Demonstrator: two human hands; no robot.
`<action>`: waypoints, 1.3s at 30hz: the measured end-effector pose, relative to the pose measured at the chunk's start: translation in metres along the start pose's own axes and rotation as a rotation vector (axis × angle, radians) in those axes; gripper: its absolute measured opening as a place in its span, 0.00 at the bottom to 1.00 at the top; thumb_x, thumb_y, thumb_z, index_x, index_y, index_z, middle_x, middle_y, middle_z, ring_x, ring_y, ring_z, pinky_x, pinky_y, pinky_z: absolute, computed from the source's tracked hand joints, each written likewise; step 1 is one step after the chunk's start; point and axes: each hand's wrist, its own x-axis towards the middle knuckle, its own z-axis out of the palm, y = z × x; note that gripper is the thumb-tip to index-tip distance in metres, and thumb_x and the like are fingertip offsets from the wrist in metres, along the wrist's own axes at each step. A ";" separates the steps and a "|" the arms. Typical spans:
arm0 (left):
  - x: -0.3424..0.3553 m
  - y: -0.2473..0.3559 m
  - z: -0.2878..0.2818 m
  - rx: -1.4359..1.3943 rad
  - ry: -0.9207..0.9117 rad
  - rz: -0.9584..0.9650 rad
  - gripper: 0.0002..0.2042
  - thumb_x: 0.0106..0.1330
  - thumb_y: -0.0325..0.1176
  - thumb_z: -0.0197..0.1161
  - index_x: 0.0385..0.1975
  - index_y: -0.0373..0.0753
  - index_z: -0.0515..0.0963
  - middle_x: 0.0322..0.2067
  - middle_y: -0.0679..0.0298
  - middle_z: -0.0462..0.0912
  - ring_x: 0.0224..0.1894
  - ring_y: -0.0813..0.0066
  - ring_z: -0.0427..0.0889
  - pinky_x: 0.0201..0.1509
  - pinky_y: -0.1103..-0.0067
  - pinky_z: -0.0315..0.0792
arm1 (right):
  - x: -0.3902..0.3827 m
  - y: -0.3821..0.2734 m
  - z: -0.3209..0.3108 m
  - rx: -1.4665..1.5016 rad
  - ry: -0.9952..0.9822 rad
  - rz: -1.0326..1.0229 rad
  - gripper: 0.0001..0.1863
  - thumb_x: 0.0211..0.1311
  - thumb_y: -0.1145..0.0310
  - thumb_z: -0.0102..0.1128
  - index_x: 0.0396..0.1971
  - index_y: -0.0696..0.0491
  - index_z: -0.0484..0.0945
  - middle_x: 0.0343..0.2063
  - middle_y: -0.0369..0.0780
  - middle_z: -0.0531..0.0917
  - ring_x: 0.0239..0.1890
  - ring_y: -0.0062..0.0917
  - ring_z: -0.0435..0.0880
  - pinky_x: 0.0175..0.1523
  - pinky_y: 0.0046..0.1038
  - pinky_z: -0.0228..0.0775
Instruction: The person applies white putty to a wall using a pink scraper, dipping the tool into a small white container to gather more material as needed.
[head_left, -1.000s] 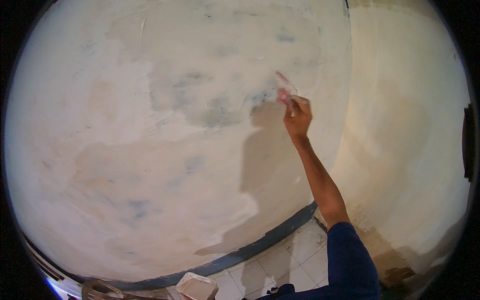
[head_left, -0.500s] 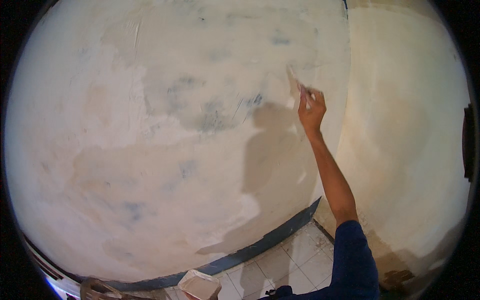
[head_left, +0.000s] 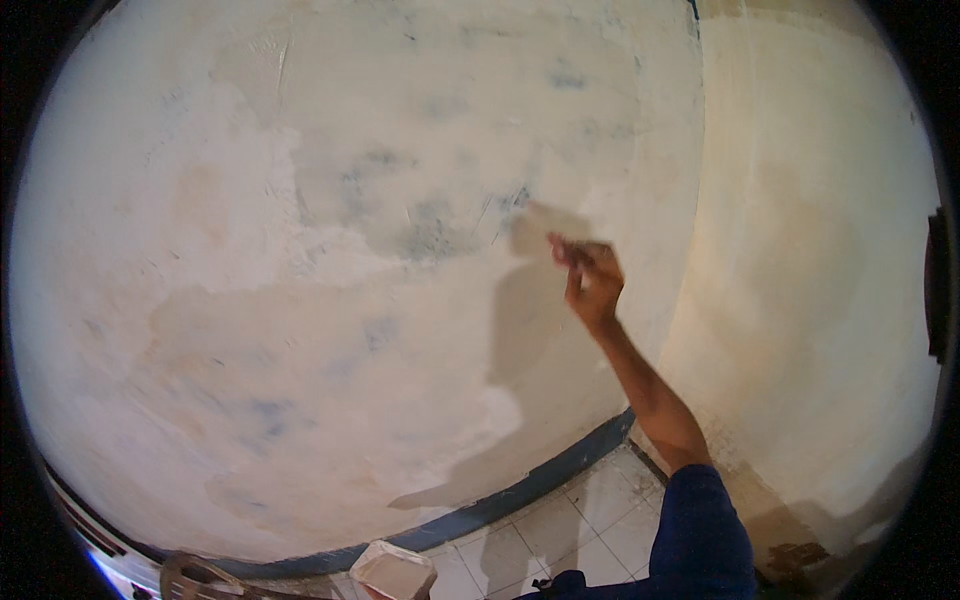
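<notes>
My right hand [head_left: 594,280] is raised in front of the patchy white wall [head_left: 400,330], fingers pinched around a putty knife [head_left: 556,220]. Motion smears the tool, and its pale, flat blade points up and to the left. Whether the blade touches the plaster I cannot tell. At the bottom edge, a whitish square tub [head_left: 394,572] holds pale filler paste. My left hand does not show; whatever supports the tub lies below the picture.
A second, cream wall [head_left: 780,250] meets the first at a corner on the right. Dark blue skirting [head_left: 480,515] runs along the wall's foot above floor tiles [head_left: 540,525]. A brown chair-like object [head_left: 190,578] stands at the lower left.
My right hand has moved down and to the left with the putty knife, away from the upper patch near the corner. The tub has shifted slightly left.
</notes>
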 end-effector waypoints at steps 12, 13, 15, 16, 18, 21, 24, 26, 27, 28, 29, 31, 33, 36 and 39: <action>-0.003 -0.006 -0.002 0.078 0.226 0.072 0.27 0.71 0.54 0.39 0.61 0.43 0.66 0.59 0.59 0.71 0.60 0.58 0.70 0.62 0.55 0.65 | -0.030 -0.032 0.025 0.025 -0.105 -0.056 0.20 0.43 0.83 0.61 0.39 0.53 0.84 0.37 0.38 0.81 0.38 0.35 0.80 0.44 0.33 0.75; 0.000 -0.004 -0.016 0.088 0.207 0.078 0.26 0.71 0.54 0.40 0.60 0.43 0.68 0.58 0.60 0.72 0.59 0.58 0.71 0.62 0.55 0.66 | -0.029 -0.036 0.025 0.034 -0.108 -0.053 0.20 0.43 0.83 0.61 0.39 0.53 0.84 0.37 0.38 0.81 0.38 0.35 0.80 0.44 0.33 0.75; 0.008 -0.004 -0.035 0.103 0.173 0.113 0.26 0.70 0.53 0.41 0.59 0.43 0.68 0.57 0.60 0.73 0.58 0.59 0.71 0.61 0.57 0.67 | -0.025 -0.039 0.027 0.077 0.013 -0.007 0.21 0.42 0.86 0.61 0.40 0.54 0.84 0.38 0.37 0.81 0.37 0.34 0.80 0.44 0.32 0.75; 0.011 -0.002 -0.044 0.117 0.141 0.145 0.26 0.70 0.53 0.42 0.59 0.43 0.69 0.56 0.61 0.73 0.57 0.60 0.72 0.60 0.58 0.68 | -0.016 -0.036 0.033 0.032 0.038 -0.030 0.24 0.42 0.87 0.60 0.43 0.54 0.83 0.40 0.37 0.81 0.40 0.34 0.79 0.45 0.31 0.75; 0.015 -0.002 -0.042 -0.075 0.005 0.007 0.24 0.70 0.51 0.43 0.58 0.43 0.69 0.55 0.61 0.74 0.56 0.61 0.73 0.59 0.59 0.69 | 0.001 -0.025 0.039 -0.025 0.073 -0.038 0.25 0.42 0.85 0.60 0.45 0.52 0.81 0.42 0.38 0.80 0.43 0.36 0.79 0.45 0.33 0.76; 0.018 -0.003 -0.043 -0.268 -0.182 -0.114 0.22 0.71 0.48 0.44 0.57 0.43 0.69 0.51 0.62 0.76 0.51 0.64 0.75 0.56 0.61 0.71 | -0.016 -0.017 0.068 -0.170 0.042 -0.057 0.28 0.43 0.81 0.62 0.50 0.51 0.78 0.47 0.40 0.79 0.49 0.39 0.76 0.45 0.34 0.78; 0.008 -0.007 -0.016 -0.070 -0.049 0.003 0.19 0.72 0.45 0.44 0.56 0.43 0.69 0.47 0.62 0.77 0.47 0.66 0.76 0.53 0.62 0.73 | -0.057 -0.049 0.074 -0.154 -0.119 0.007 0.29 0.42 0.78 0.63 0.52 0.50 0.78 0.47 0.39 0.79 0.49 0.38 0.77 0.44 0.34 0.79; 0.010 -0.008 -0.028 0.136 0.152 0.089 0.19 0.72 0.45 0.45 0.56 0.43 0.69 0.46 0.62 0.76 0.46 0.66 0.76 0.52 0.62 0.73 | -0.069 -0.067 0.058 -0.074 -0.238 0.056 0.25 0.42 0.79 0.64 0.46 0.51 0.83 0.40 0.35 0.80 0.44 0.35 0.79 0.42 0.31 0.79; 0.025 -0.004 -0.075 0.256 -0.004 0.113 0.19 0.72 0.45 0.44 0.56 0.43 0.68 0.46 0.62 0.76 0.46 0.66 0.76 0.52 0.62 0.73 | -0.075 -0.079 0.050 -0.066 -0.238 0.057 0.25 0.42 0.79 0.64 0.46 0.51 0.83 0.40 0.35 0.80 0.44 0.35 0.79 0.42 0.31 0.79; 0.035 -0.002 -0.102 0.374 -0.164 0.132 0.20 0.72 0.46 0.43 0.57 0.43 0.68 0.46 0.62 0.75 0.46 0.66 0.75 0.52 0.62 0.73 | -0.082 -0.086 0.040 0.011 -0.278 0.035 0.23 0.42 0.79 0.64 0.44 0.51 0.83 0.39 0.34 0.80 0.42 0.34 0.79 0.41 0.30 0.79; 0.037 -0.004 -0.099 0.373 -0.171 0.124 0.20 0.72 0.46 0.43 0.57 0.43 0.68 0.46 0.62 0.75 0.46 0.66 0.75 0.52 0.62 0.73 | -0.083 -0.085 0.028 0.075 -0.318 0.013 0.21 0.42 0.80 0.63 0.42 0.52 0.84 0.38 0.34 0.81 0.41 0.34 0.80 0.41 0.30 0.79; 0.033 -0.001 -0.075 0.195 -0.264 0.057 0.21 0.72 0.48 0.42 0.56 0.43 0.68 0.48 0.63 0.74 0.48 0.65 0.74 0.53 0.61 0.72 | -0.071 -0.077 0.007 0.180 -0.242 -0.021 0.16 0.44 0.80 0.62 0.37 0.53 0.85 0.36 0.35 0.83 0.39 0.32 0.81 0.42 0.29 0.77; 0.028 0.003 -0.054 0.086 -0.092 0.025 0.21 0.72 0.49 0.42 0.56 0.44 0.69 0.48 0.63 0.75 0.48 0.65 0.75 0.53 0.61 0.72 | -0.042 -0.053 -0.008 0.159 -0.181 -0.002 0.14 0.45 0.82 0.60 0.33 0.54 0.84 0.34 0.36 0.84 0.39 0.31 0.80 0.45 0.29 0.75; 0.029 0.007 -0.060 -0.009 -0.119 -0.038 0.23 0.71 0.52 0.42 0.56 0.44 0.69 0.47 0.63 0.75 0.48 0.64 0.75 0.54 0.59 0.71 | 0.018 -0.003 -0.004 0.028 0.034 0.081 0.13 0.47 0.84 0.58 0.33 0.56 0.82 0.35 0.39 0.83 0.38 0.33 0.80 0.46 0.30 0.72; 0.002 -0.004 -0.011 0.040 -0.109 -0.039 0.23 0.71 0.52 0.44 0.56 0.44 0.69 0.48 0.63 0.75 0.50 0.64 0.74 0.55 0.58 0.71 | 0.030 0.056 -0.007 -0.162 0.066 0.033 0.14 0.47 0.84 0.58 0.36 0.57 0.82 0.35 0.41 0.82 0.38 0.36 0.79 0.45 0.32 0.72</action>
